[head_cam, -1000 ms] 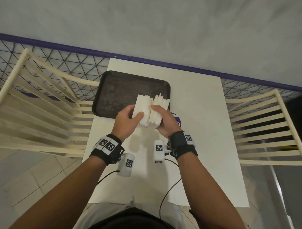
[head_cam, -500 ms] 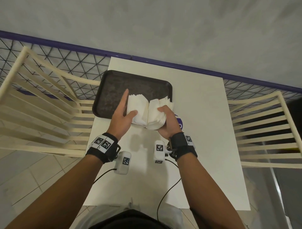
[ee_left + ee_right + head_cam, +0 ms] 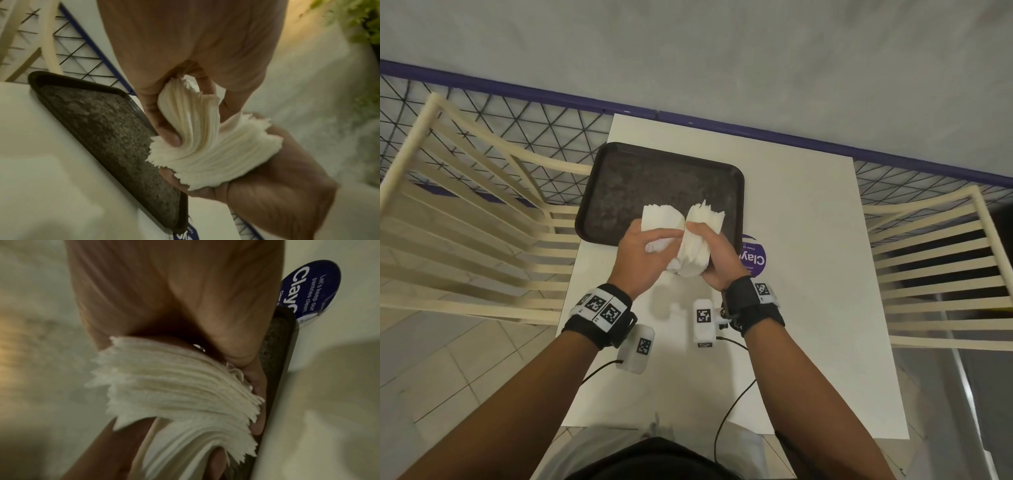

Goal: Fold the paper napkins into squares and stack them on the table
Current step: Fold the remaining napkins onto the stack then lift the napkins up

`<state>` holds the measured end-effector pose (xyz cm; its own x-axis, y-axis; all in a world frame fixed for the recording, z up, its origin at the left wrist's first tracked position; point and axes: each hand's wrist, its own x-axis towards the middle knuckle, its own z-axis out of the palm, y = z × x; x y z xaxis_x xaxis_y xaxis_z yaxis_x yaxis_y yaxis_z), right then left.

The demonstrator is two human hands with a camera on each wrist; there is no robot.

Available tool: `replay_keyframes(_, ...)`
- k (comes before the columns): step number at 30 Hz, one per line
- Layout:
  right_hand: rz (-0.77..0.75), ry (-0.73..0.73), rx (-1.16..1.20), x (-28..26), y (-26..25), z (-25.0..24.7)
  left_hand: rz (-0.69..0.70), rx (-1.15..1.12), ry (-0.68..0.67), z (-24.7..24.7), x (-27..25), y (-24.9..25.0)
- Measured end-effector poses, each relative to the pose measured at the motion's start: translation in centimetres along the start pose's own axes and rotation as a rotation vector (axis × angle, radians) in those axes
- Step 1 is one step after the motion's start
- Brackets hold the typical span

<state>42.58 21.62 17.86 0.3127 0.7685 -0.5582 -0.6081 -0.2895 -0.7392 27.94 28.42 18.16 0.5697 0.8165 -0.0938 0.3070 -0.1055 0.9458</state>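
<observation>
A thick stack of white paper napkins (image 3: 690, 236) is held up over the near edge of the dark tray (image 3: 626, 185), split into two fanned halves like an open book. My left hand (image 3: 650, 246) grips the left half (image 3: 185, 116), thumb pressed on its edges. My right hand (image 3: 714, 257) cups and grips the right half (image 3: 174, 386) from beneath. Both halves bend outward and their loose edges splay.
The white table (image 3: 808, 274) carries the tray at its far left and a round purple sticker (image 3: 755, 257) right of my right hand. Cream slatted chairs stand at the left (image 3: 465, 222) and right (image 3: 935, 267). A black mesh fence with a purple rail (image 3: 517, 89) runs behind.
The left hand's extended forefinger has curled back onto the left half of the stack. The two halves have drawn closer and both hands sit a little nearer to me.
</observation>
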Motion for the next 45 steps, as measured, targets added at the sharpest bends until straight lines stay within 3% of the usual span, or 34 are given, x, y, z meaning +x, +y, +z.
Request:
replay_keyframes(4,-0.035,-0.034,-0.089,-0.1,0.3,0.7,0.06,0.06,0.012,0.0,-0.4,-0.6)
replay_keyframes(8,0.017,0.071,-0.012,0.1,0.8,0.4,0.014,0.077,0.03,-0.7,-0.3,-1.5)
replay_keyframes(11,0.044,0.043,0.151,0.3,0.9,-0.6,-0.068,-0.002,0.046,-1.7,0.3,-2.2)
replay_keyframes(16,0.059,-0.083,0.341,-0.1,1.0,-1.8,-0.261,-0.338,0.174,-3.8,2.2,-4.1)
replay_keyframes(22,0.062,-0.076,0.437,0.5,1.2,-2.9,-0.357,-0.386,0.247,-5.7,7.1,-7.0)
replay_keyframes(30,0.08,-0.007,0.414,1.9,1.4,-4.2,-0.456,-0.216,0.242,-6.2,11.6,-10.5)
replay_keyframes(38,0.099,0.019,0.379,2.9,1.6,-3.7,-0.331,0.424,0.132,-6.0,12.6,-12.8)
replay_keyframes(41,0.119,0.02,0.365,3.4,1.8,-3.3,-0.312,0.623,0.172,-5.4,12.6,-12.5)
replay_keyframes(45,0.119,0.031,0.347,3.6,2.0,-3.1,-0.357,0.657,0.257,-4.0,12.8,-11.7)
